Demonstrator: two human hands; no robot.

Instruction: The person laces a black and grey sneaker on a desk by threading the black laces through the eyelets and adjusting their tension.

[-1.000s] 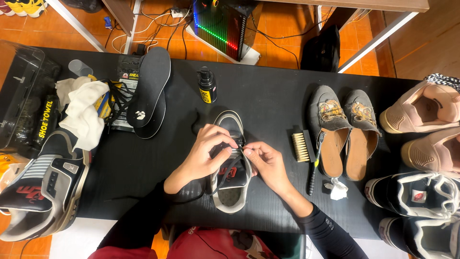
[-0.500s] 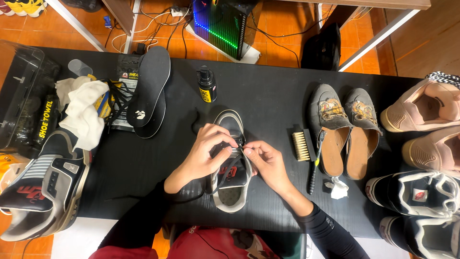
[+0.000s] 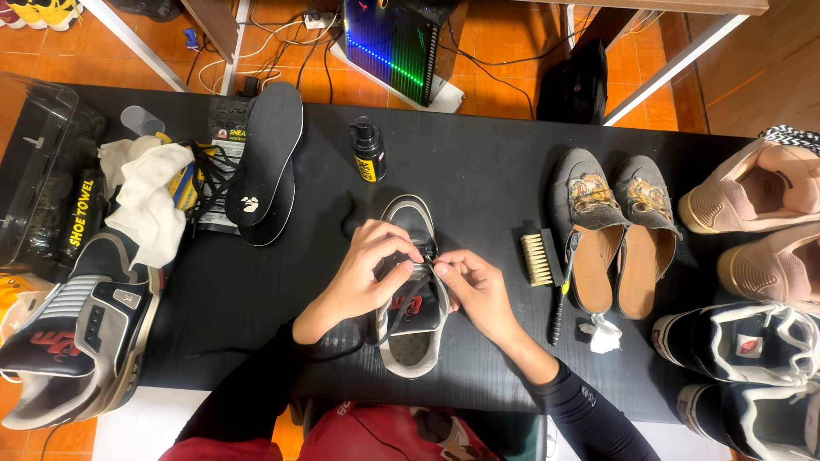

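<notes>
- The black table [image 3: 478,183] is filling the view, and the action is sitting dead centre on it.
- At nine o'clock, a big grey, black and white high-top sneaker [image 3: 81,329] is hanging over the table's left edge, with a white cloth [image 3: 149,205] bunched just above it.
- Out at three o'clock, two pinkish shoes [image 3: 760,192] are lying one below the other, and dark sneakers with white laces [image 3: 743,341] are crowding the four o'clock corner.
- Between centre and those, a pair of worn grey slip-on mules [image 3: 611,226] is lying side by side, toes to twelve.
- At ten o'clock, two black insoles [image 3: 266,162] are stacking one over the other.
- In the middle, the grey-and-black sneaker [image 3: 410,341] is lying with its toe to twelve, its black lace [image 3: 408,299] trailing down across the tongue.
- The left hand [image 3: 367,269] is coming in from seven o'clock, fingers curled and pinching down at the eyelets on the lace.
- The right hand [image 3: 474,286] is coming in from five o'clock, thumb and fingertips closing tight on the same lace; the two hands are touching over the shoe.
- Just right of the right hand, a small brush [image 3: 538,256] is resting bristles up.
- At twelve o'clock from the sneaker, a small black pump bottle [image 3: 369,152] is standing upright.
</notes>
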